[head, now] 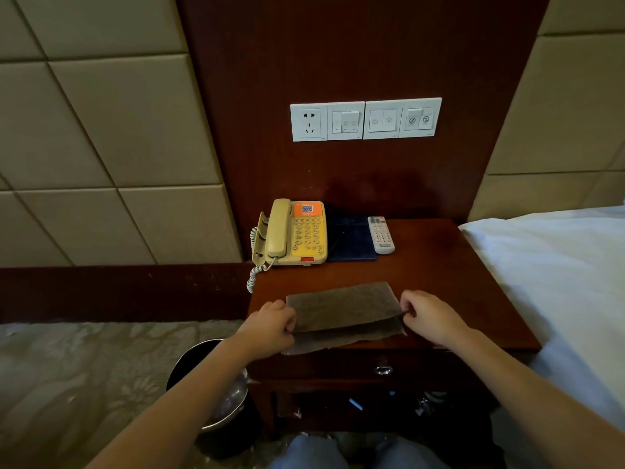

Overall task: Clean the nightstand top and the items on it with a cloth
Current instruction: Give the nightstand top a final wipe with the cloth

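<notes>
A brown cloth [343, 311] lies folded over itself at the front edge of the dark wooden nightstand top [439, 275]. My left hand [270, 324] pinches the cloth's left edge and my right hand [427, 314] pinches its right edge, with the upper layer lifted a little. At the back of the top stand a beige and yellow telephone [292, 233], a dark blue pad [351, 240] and a white remote control [381, 235], side by side from left to right.
A bed with white sheets [554, 272] adjoins the nightstand on the right. A black waste bin with a plastic liner [216, 394] stands on the patterned carpet at the left. A white socket and switch panel [365, 119] is on the wooden wall. The nightstand has a drawer knob [383, 369].
</notes>
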A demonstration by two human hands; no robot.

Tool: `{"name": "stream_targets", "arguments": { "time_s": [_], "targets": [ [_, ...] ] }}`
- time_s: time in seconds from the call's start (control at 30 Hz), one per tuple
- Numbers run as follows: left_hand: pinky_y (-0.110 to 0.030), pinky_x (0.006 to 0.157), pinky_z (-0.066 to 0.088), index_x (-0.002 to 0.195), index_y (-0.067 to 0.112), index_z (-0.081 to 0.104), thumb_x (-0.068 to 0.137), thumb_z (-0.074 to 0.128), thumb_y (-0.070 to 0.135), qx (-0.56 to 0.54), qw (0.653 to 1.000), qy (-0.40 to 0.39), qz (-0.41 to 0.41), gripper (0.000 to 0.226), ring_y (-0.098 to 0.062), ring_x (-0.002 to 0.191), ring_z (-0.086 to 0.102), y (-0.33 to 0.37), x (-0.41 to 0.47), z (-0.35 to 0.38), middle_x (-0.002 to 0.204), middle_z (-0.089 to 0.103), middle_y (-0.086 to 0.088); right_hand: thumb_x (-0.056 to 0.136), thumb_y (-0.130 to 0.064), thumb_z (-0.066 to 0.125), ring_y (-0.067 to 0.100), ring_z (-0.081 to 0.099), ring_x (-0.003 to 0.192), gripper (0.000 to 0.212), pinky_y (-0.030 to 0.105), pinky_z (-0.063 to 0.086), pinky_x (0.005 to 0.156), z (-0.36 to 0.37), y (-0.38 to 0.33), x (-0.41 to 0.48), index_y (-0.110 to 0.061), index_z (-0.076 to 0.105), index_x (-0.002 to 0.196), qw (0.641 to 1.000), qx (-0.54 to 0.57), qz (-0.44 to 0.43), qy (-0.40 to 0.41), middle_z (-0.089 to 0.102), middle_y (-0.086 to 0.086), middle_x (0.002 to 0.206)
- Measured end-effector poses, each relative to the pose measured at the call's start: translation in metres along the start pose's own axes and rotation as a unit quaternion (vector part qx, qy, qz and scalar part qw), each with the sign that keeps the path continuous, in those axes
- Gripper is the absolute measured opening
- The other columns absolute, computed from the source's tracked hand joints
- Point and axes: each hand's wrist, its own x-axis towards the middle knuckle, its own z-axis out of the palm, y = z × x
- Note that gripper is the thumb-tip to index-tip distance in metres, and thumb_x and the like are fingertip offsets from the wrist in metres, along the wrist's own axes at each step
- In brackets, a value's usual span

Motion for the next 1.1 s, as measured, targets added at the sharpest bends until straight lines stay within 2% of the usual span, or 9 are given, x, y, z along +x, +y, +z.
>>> {"name": "stream_targets", "arguments": {
  "time_s": [0.13, 0.3, 0.43, 0.53, 0.63, 0.73, 0.87, 1.03, 1.1],
  "targets": [
    [-0.033, 0.088, 0.041, 0.087, 0.026, 0.058, 0.083, 0.058, 0.048, 0.010, 0.998, -0.065, 0.002, 0.022, -0.015, 0.103, 0.043, 0.002, 0.003, 0.001, 0.101, 0.043, 0.007, 0.088, -0.023, 0.057, 0.008, 0.051, 0.082, 0.009, 0.027, 0.047, 0.075, 0.000, 0.003, 0.005, -0.027, 0.054, 0.080, 0.998, -0.011, -0.001, -0.061, 0.048, -0.007, 0.094],
    [-0.039, 0.094, 0.047, 0.117, 0.018, 0.051, 0.094, 0.051, 0.037, -0.065, 0.987, 0.080, -0.126, 0.030, -0.021, 0.112, 0.049, 0.000, 0.034, -0.010, 0.117, 0.051, -0.002, 0.094, -0.022, 0.052, 0.010, 0.056, 0.079, 0.004, 0.023, 0.048, 0.069, -0.001, -0.002, 0.033, -0.024, 0.056, 0.094, 0.997, 0.059, 0.049, 0.016, 0.057, 0.000, 0.103],
    [-0.043, 0.100, 0.042, 0.125, 0.015, 0.050, 0.093, 0.053, 0.038, -0.107, 0.966, 0.042, -0.232, 0.039, -0.028, 0.122, 0.042, -0.006, 0.060, -0.007, 0.128, 0.046, -0.009, 0.096, -0.024, 0.052, 0.019, 0.060, 0.104, 0.040, 0.030, 0.050, 0.087, 0.008, -0.011, 0.062, -0.011, 0.048, 0.134, 0.986, 0.115, 0.117, 0.017, 0.056, 0.009, 0.127],
    [-0.043, 0.103, 0.037, 0.102, 0.023, 0.054, 0.089, 0.059, 0.037, -0.130, 0.960, 0.010, -0.249, 0.020, -0.027, 0.120, 0.037, -0.010, 0.071, -0.003, 0.121, 0.043, -0.005, 0.093, -0.023, 0.058, 0.020, 0.058, 0.106, 0.033, 0.034, 0.049, 0.091, 0.013, -0.011, 0.073, -0.012, 0.055, 0.123, 0.981, 0.129, 0.147, 0.011, 0.055, 0.008, 0.123],
    [-0.040, 0.097, 0.042, 0.091, 0.022, 0.051, 0.089, 0.059, 0.029, -0.168, 0.959, 0.000, -0.228, 0.011, -0.022, 0.108, 0.045, -0.013, 0.072, -0.004, 0.106, 0.047, -0.001, 0.090, -0.018, 0.061, 0.018, 0.058, 0.095, 0.012, 0.031, 0.049, 0.082, 0.010, -0.012, 0.074, -0.014, 0.060, 0.102, 0.977, 0.163, 0.140, 0.010, 0.059, 0.004, 0.104],
    [-0.030, 0.074, 0.052, 0.092, 0.017, 0.049, 0.092, 0.055, 0.023, -0.337, 0.914, 0.022, -0.226, 0.009, -0.015, 0.083, 0.055, -0.006, 0.068, -0.017, 0.091, 0.054, -0.001, 0.090, -0.017, 0.059, 0.016, 0.055, 0.083, 0.005, 0.026, 0.043, 0.069, -0.005, -0.022, 0.064, -0.014, 0.055, 0.089, 0.958, 0.250, 0.133, 0.041, 0.056, 0.001, 0.087],
    [-0.025, 0.053, 0.052, 0.098, 0.014, 0.048, 0.094, 0.052, 0.027, -0.471, 0.855, 0.026, -0.217, 0.015, -0.020, 0.084, 0.059, 0.025, 0.060, -0.043, 0.094, 0.055, -0.006, 0.088, -0.016, 0.061, 0.013, 0.054, 0.073, 0.010, 0.024, 0.042, 0.062, -0.027, -0.064, 0.045, -0.015, 0.053, 0.083, 0.959, 0.257, 0.053, 0.109, 0.055, -0.001, 0.077],
    [-0.035, 0.073, 0.052, 0.099, 0.012, 0.052, 0.097, 0.048, 0.033, -0.564, 0.808, 0.072, -0.155, 0.022, -0.021, 0.083, 0.060, 0.066, 0.051, -0.075, 0.091, 0.060, -0.010, 0.090, -0.016, 0.057, 0.015, 0.065, 0.072, 0.004, 0.022, 0.050, 0.054, -0.053, -0.139, 0.026, -0.016, 0.054, 0.090, 0.924, 0.375, -0.021, 0.072, 0.062, 0.001, 0.082],
    [-0.042, 0.088, 0.051, 0.112, 0.011, 0.054, 0.097, 0.044, 0.043, -0.615, 0.774, 0.050, -0.143, 0.037, -0.026, 0.099, 0.063, 0.065, 0.041, -0.090, 0.107, 0.065, -0.014, 0.094, -0.014, 0.049, 0.015, 0.070, 0.072, 0.009, 0.024, 0.057, 0.057, -0.064, -0.150, 0.022, -0.017, 0.056, 0.099, 0.899, 0.437, -0.014, 0.029, 0.067, 0.003, 0.090]
  ]
}}
